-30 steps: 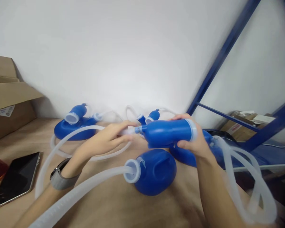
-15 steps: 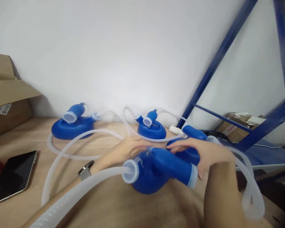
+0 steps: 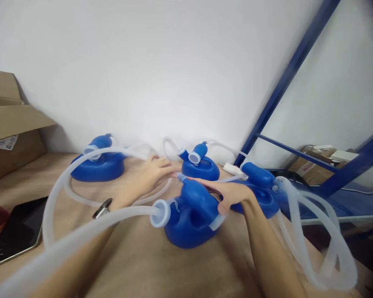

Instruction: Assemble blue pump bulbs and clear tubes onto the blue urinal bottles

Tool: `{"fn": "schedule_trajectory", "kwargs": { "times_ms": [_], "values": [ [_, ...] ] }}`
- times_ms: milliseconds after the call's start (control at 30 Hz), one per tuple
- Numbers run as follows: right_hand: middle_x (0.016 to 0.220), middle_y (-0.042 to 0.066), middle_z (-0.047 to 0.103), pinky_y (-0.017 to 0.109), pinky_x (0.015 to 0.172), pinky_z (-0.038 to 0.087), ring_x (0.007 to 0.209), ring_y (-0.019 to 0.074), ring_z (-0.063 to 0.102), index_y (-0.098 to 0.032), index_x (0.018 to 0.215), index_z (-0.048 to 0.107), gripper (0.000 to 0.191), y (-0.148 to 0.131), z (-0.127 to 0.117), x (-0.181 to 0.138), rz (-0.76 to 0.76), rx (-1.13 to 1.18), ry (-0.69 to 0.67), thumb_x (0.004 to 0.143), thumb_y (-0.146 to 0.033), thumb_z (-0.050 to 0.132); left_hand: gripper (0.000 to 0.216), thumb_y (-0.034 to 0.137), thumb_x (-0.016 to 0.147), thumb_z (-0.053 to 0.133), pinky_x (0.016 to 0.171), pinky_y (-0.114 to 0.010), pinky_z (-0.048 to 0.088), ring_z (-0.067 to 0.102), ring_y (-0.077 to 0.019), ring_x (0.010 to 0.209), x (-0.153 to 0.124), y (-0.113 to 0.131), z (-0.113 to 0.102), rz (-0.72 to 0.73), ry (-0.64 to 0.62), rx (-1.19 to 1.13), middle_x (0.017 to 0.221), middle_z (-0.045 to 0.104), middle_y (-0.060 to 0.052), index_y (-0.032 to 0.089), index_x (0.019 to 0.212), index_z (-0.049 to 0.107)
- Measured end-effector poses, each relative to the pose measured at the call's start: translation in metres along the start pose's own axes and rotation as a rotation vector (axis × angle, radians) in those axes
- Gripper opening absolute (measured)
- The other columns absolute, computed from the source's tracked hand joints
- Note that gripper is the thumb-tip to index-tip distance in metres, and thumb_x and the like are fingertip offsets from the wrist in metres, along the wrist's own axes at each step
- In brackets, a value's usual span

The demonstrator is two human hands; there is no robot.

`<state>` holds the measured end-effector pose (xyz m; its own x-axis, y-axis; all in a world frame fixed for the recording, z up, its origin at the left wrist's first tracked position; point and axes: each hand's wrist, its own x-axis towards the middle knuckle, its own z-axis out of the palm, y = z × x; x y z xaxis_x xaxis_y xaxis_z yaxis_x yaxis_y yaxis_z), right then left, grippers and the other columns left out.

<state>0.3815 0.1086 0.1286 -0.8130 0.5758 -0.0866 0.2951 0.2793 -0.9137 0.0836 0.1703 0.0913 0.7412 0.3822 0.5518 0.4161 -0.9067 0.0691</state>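
Observation:
A blue plastic urinal bottle stands on the table in front of me, a translucent hose running from its white-ringed neck to the lower left and looping back. My left hand, with a watch on the wrist, is closed around the hose near its looped end, fingertips beside the narrow tip of a blue funnel. That funnel rests tilted over the bottle's handle. My right hand grips it from behind, thumb near its pale-rimmed wide end. The exact contact at the tip is partly hidden.
More blue bottles with hoses stand behind: one at left, one at middle, one at right with coiled hose. A phone and cardboard box are at left. A blue metal frame rises at right.
My right hand has moved left and closed on the funnel, which has swung leftward. My left hand has shifted left and up with the hose, lifting its loop.

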Motion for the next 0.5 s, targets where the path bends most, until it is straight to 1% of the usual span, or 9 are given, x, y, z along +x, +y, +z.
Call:
{"fn": "schedule_trajectory", "kwargs": {
  "times_ms": [67,100,167,233,300,333,400,433,500],
  "values": [
    [0.177,0.015,0.022,0.048,0.129,0.03,0.161,0.0354,0.03,-0.024,0.171,0.013,0.135,-0.004,0.007,0.006,0.067,0.037,-0.013,0.069,-0.062,0.092,0.032,0.04,0.111,0.047,0.106,-0.048,0.037,0.064,-0.023,0.103,-0.003,-0.012,0.001,-0.031,0.018,0.017,0.11,0.075,-0.006,0.026,0.122,0.073],
    [0.178,0.014,0.018,0.048,0.129,0.031,0.161,0.0357,0.031,-0.026,0.172,0.006,0.137,-0.006,0.01,0.008,0.093,0.041,-0.006,0.071,-0.063,0.091,0.033,0.043,0.11,0.048,0.108,-0.049,0.036,0.064,-0.0233,0.105,-0.004,-0.017,0.002,-0.041,0.026,0.027,0.112,0.075,-0.006,0.026,0.122,0.073],
    [0.179,0.014,0.015,0.049,0.127,0.034,0.158,0.0357,0.037,-0.03,0.171,-0.004,0.138,-0.012,0.015,0.007,0.152,0.03,0.024,0.074,-0.063,0.088,0.033,0.042,0.11,0.049,0.115,-0.053,0.032,0.064,-0.0249,0.116,-0.006,-0.024,-0.001,-0.064,0.055,0.082,0.123,0.074,-0.009,0.026,0.127,0.071],
    [0.179,0.013,0.018,0.052,0.126,0.037,0.154,0.0354,0.044,-0.033,0.169,-0.013,0.135,-0.015,0.014,-0.001,0.232,0.0,0.044,0.08,-0.062,0.085,0.032,0.04,0.109,0.05,0.12,-0.056,0.03,0.06,-0.028,0.128,-0.009,-0.031,-0.011,-0.122,0.116,0.159,0.136,0.069,-0.012,0.026,0.127,0.072],
    [0.179,0.011,0.019,0.055,0.126,0.036,0.155,0.0374,0.042,-0.035,0.169,-0.013,0.131,-0.013,0.007,-0.013,0.302,-0.053,0.1,0.082,-0.062,0.082,0.032,0.042,0.106,0.052,0.121,-0.056,0.032,0.058,-0.0295,0.133,-0.016,-0.041,-0.031,-0.221,0.203,0.207,0.142,0.066,-0.012,0.025,0.123,0.074],
    [0.18,0.009,0.015,0.056,0.127,0.033,0.158,0.0392,0.036,-0.035,0.17,-0.01,0.129,-0.01,0.002,-0.02,0.325,-0.092,0.159,0.081,-0.065,0.08,0.033,0.043,0.105,0.051,0.12,-0.053,0.035,0.058,-0.0291,0.132,-0.021,-0.048,-0.043,-0.278,0.244,0.21,0.14,0.067,-0.011,0.025,0.121,0.075],
    [0.181,0.003,0.002,0.057,0.132,0.022,0.164,0.041,0.015,-0.036,0.171,-0.003,0.126,-0.001,-0.009,-0.033,0.357,-0.183,0.322,0.08,-0.072,0.076,0.036,0.045,0.104,0.049,0.116,-0.047,0.042,0.062,-0.0277,0.125,-0.037,-0.066,-0.069,-0.402,0.306,0.19,0.131,0.071,-0.01,0.024,0.116,0.076],
    [0.181,0.0,-0.003,0.056,0.133,0.017,0.165,0.0403,0.007,-0.036,0.171,-0.002,0.124,0.003,-0.013,-0.038,0.377,-0.21,0.394,0.08,-0.075,0.073,0.036,0.045,0.103,0.048,0.113,-0.044,0.046,0.064,-0.0273,0.122,-0.048,-0.075,-0.08,-0.474,0.297,0.169,0.126,0.073,-0.008,0.023,0.115,0.075],
    [0.181,-0.003,-0.004,0.053,0.134,0.013,0.166,0.0383,0.003,-0.035,0.171,0.0,0.118,0.01,-0.02,-0.044,0.425,-0.233,0.491,0.083,-0.079,0.065,0.036,0.048,0.1,0.051,0.103,-0.042,0.052,0.066,-0.0282,0.109,-0.073,-0.094,-0.099,-0.682,0.328,0.162,0.108,0.075,-0.006,0.022,0.108,0.074]
  ]
}}
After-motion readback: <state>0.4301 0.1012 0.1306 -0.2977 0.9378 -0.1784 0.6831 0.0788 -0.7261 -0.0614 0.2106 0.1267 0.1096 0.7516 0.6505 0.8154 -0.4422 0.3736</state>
